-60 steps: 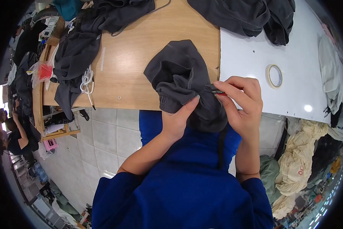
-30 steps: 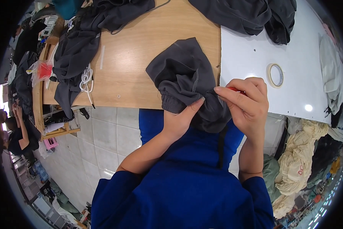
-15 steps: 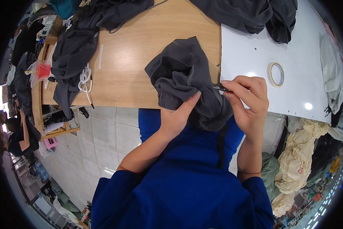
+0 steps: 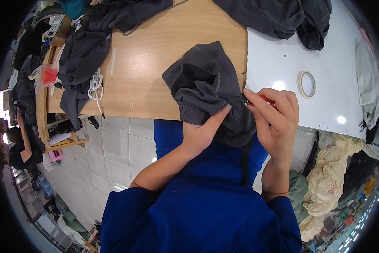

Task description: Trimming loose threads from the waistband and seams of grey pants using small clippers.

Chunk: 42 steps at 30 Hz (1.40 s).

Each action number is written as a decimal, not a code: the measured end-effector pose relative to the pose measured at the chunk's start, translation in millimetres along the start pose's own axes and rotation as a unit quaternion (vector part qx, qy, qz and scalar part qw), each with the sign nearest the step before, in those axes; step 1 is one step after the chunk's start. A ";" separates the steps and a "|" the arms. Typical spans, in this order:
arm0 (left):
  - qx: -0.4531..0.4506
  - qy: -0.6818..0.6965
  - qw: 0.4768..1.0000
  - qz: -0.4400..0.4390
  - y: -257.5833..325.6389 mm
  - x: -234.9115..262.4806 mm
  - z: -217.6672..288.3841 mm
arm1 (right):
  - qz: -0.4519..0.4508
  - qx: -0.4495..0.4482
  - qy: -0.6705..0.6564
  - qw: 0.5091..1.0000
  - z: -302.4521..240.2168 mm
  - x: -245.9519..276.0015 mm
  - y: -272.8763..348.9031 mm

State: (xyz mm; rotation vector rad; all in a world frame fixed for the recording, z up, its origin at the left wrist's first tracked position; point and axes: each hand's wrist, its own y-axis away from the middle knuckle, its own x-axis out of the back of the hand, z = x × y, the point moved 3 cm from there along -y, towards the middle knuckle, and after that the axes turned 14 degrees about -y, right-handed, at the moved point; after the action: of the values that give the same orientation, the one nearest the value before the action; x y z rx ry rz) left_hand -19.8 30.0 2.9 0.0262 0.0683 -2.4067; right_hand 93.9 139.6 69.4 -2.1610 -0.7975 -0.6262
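Observation:
A dark grey garment piece (image 4: 202,76) lies bunched at the table's front edge, its gathered elastic cuff (image 4: 190,113) toward me. My left hand (image 4: 200,134) grips it, thumb pressed on top and the other fingers hidden beneath the cloth. In my right hand (image 4: 278,120), pinched between thumb and fingers, is a small red-handled cutting tool that looks like thread snips (image 4: 268,101). Its dark tip touches or nearly touches the cloth just right of my left thumb. Whether the blades are apart is too small to tell.
The wooden tabletop (image 4: 143,63) meets a white board (image 4: 269,63) on the right, where a roll of tape (image 4: 306,84) lies. More dark grey garments (image 4: 273,17) sit at the back and left, beside a white cord (image 4: 95,86). Another person (image 4: 21,145) works at far left.
The snips' tip has shifted slightly at the cloth, and more of the red handle shows in my right hand. My left thumb has moved a little to the right.

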 end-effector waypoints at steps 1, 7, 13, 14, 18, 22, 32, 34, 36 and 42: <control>0.003 0.000 1.000 -0.012 0.4 0.0 -0.1 | -0.001 -0.003 -0.009 1.000 0.0 -0.7 -0.3; 0.009 0.011 0.999 -0.030 2.3 -0.1 -0.4 | 0.010 -0.008 -0.037 0.999 -0.9 -4.6 0.2; 0.020 0.018 1.000 -0.009 2.3 -0.4 2.4 | 0.037 -0.018 -0.055 0.998 0.5 -6.0 1.7; 0.028 0.022 0.999 -0.005 2.5 -0.2 2.8 | 0.045 -0.027 -0.067 0.996 1.0 -6.2 1.8; 0.041 0.038 0.998 0.015 3.3 2.1 1.1 | 0.074 -0.052 -0.110 0.990 9.1 -7.0 6.0; 0.125 0.164 0.979 -0.007 -8.8 8.9 -4.9 | 0.145 -0.123 -0.216 0.958 21.4 -2.4 16.1; 0.304 0.294 0.906 0.016 -24.8 45.6 -17.0 | 0.199 -0.316 -0.396 0.839 59.6 -6.5 58.6; 0.302 0.287 0.909 0.000 -17.5 40.6 -16.4 | 0.192 -0.338 -0.406 0.827 59.2 -9.8 65.0; 0.295 0.275 0.915 -0.015 -16.3 36.7 -14.7 | 0.182 -0.362 -0.433 0.805 58.8 -15.1 70.6; 0.312 0.196 0.918 -0.147 -14.7 32.2 -4.1 | 0.070 -0.371 -0.385 0.842 52.3 -29.7 71.6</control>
State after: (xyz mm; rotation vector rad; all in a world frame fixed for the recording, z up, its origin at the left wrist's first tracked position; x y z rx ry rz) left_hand -53.6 19.6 -1.8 0.8465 -0.5496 -2.5820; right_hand 133.3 131.4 -15.0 -3.2389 -0.8571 0.0974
